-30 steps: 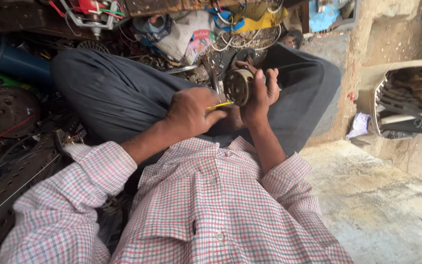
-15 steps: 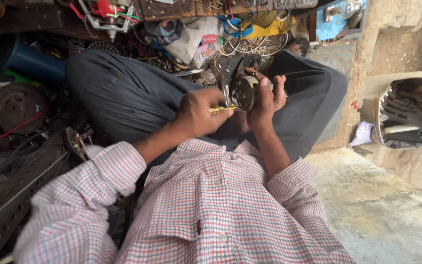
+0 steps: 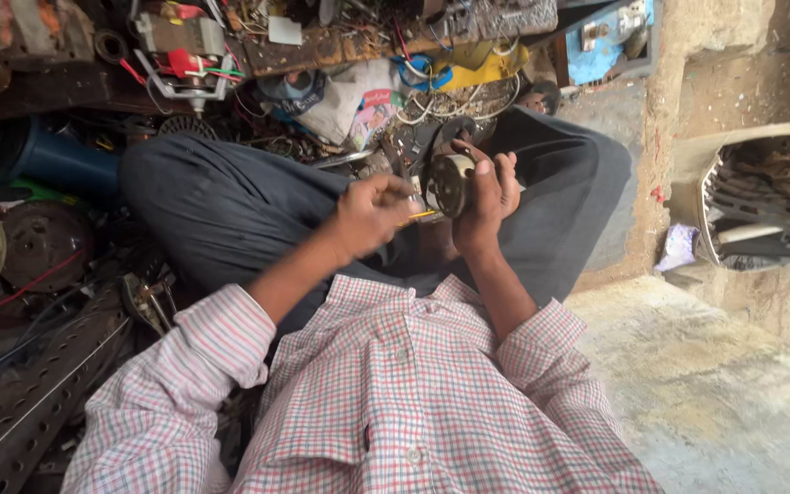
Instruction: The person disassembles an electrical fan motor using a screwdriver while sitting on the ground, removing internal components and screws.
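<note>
The right hand gripped a round motor above the lap, while the left hand, just beside the motor, pinched a yellow-handled tool against it.

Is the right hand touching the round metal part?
Touching. The head view shows the right hand wrapped around the round metal part, fingers curled over its rim.

Two hands: left hand, right hand. One round motor part in the right hand. One yellow-handled tool in the left. One blue cylinder. One red-and-white motor up on the shelf. One perforated metal strip. Loose wires and scrap too many to count
</note>
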